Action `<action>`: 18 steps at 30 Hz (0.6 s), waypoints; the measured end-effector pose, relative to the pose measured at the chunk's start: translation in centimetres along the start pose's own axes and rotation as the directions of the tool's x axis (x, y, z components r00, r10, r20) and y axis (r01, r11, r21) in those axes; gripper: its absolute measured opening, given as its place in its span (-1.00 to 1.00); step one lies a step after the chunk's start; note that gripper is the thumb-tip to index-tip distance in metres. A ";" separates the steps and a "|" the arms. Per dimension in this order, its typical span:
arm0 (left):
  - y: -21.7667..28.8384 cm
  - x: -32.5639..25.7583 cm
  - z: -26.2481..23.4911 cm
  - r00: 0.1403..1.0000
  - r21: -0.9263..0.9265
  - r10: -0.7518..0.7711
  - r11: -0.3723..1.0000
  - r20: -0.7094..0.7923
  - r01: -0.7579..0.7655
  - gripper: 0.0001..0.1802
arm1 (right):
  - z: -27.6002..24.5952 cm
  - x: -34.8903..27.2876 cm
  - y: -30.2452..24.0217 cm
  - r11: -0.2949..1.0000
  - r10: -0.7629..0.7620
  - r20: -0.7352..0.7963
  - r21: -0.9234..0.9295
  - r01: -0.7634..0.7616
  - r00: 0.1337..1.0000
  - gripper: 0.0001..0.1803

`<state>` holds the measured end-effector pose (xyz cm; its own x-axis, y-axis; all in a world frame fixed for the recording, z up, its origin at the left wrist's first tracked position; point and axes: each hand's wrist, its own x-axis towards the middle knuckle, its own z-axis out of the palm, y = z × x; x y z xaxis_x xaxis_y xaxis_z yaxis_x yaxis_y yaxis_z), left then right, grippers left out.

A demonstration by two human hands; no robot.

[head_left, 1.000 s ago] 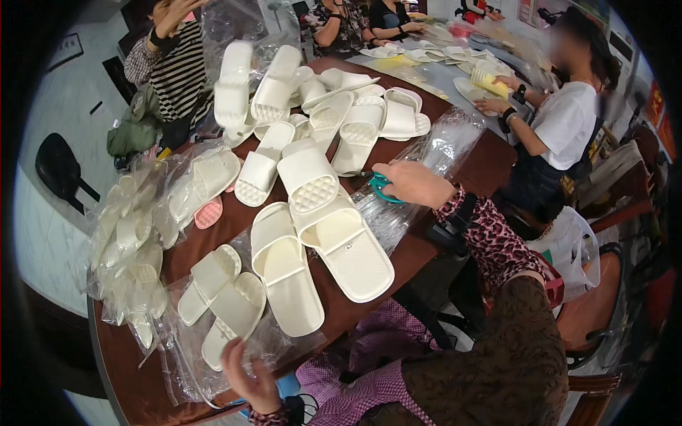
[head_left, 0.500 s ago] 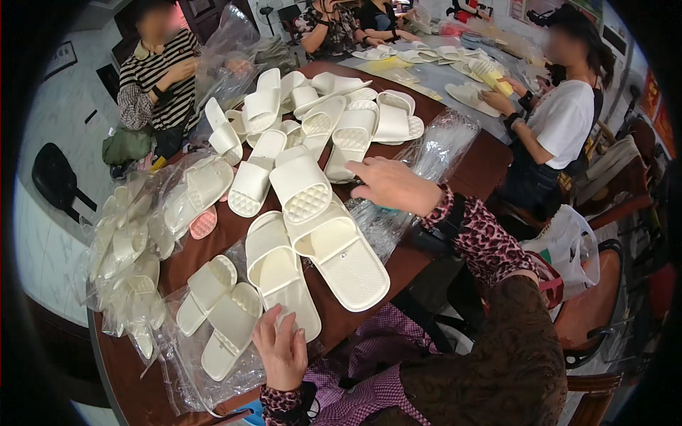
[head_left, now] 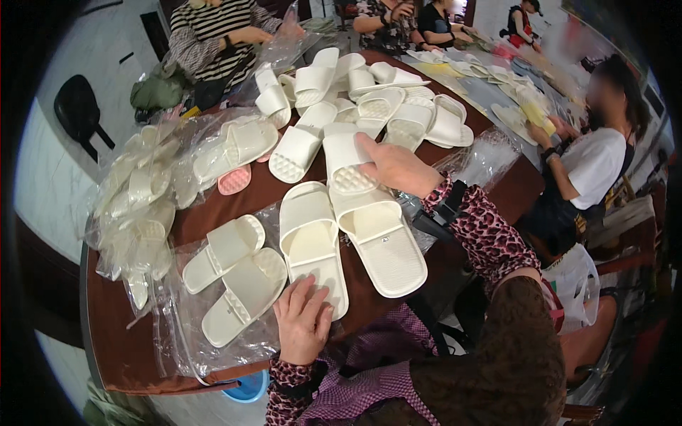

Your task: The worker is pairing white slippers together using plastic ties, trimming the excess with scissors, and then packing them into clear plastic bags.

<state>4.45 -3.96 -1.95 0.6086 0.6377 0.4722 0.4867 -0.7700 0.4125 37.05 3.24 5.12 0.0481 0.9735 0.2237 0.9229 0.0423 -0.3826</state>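
Observation:
A pair of large cream slippers lies soles-up-front toward me: the left slipper (head_left: pixel 312 234) and the right slipper (head_left: pixel 383 248), side by side. My left hand (head_left: pixel 303 328) rests with spread fingers on the near end of the left one. Just beyond the right one is another cream slipper (head_left: pixel 345 148) with a bumpy insole, overlapping its far end. My right hand (head_left: pixel 406 170) grips that slipper by its right side, thumb and finger on it; the other fingers are hidden. A smaller cream pair (head_left: pixel 226 245) lies on a clear plastic bag (head_left: pixel 181 334) to the left.
Loose cream slippers (head_left: pixel 391 106) are heaped at the table's far side. Bagged slippers (head_left: pixel 142 206) cover the left edge, near a pink slipper (head_left: pixel 234 180). Clear bags (head_left: pixel 486 157) lie right on the brown table (head_left: pixel 121 348). Several people work around the tables; a blue basin (head_left: pixel 249 387) stands below.
My right hand has closed on the side of the bumpy slipper, where it was hovering beside it. My left hand stays on the left slipper's near end. The view has shifted.

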 end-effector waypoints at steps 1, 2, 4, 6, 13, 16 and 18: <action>0.0 0.1 -0.1 1.000 0.005 0.008 1.000 -0.002 -0.008 -0.67 | 0.1 0.3 0.0 0.997 0.016 -0.022 -0.074 -0.017 1.000 -0.46; 0.0 0.1 -0.1 1.000 0.010 0.017 1.000 -0.003 -0.017 -0.67 | 0.2 0.5 0.0 0.989 0.029 -0.047 -0.147 -0.036 0.998 -0.49; 0.0 0.1 -0.3 1.000 -0.005 0.006 1.000 -0.007 -0.006 -0.67 | 0.1 0.9 0.2 0.983 -0.015 -0.143 -0.185 -0.012 0.990 -0.55; -0.1 0.1 -0.3 1.000 -0.018 -0.001 1.000 -0.008 0.001 -0.67 | -0.4 1.6 0.3 0.977 -0.055 -0.298 -0.213 -0.010 0.953 -0.59; -0.1 0.1 -0.5 1.000 -0.014 0.015 1.000 -0.016 -0.015 -0.66 | -2.1 5.0 -0.1 0.964 -0.156 -0.439 -0.263 0.039 0.885 -0.61; 0.0 0.0 -0.5 1.000 -0.017 0.008 1.000 -0.014 -0.009 -0.66 | -2.2 7.2 -0.9 0.977 -0.140 -0.484 -0.211 0.039 0.864 -0.58; -0.1 0.0 -0.5 1.000 -0.020 0.008 1.000 -0.009 -0.008 -0.66 | -2.7 8.3 -1.5 0.984 -0.037 -0.510 -0.168 -0.058 0.859 -0.56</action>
<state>4.11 -3.93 -1.63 0.6070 0.6316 0.4823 0.4694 -0.7747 0.4237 37.10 10.65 9.97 0.2020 0.7204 0.6635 0.9697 -0.0522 -0.2385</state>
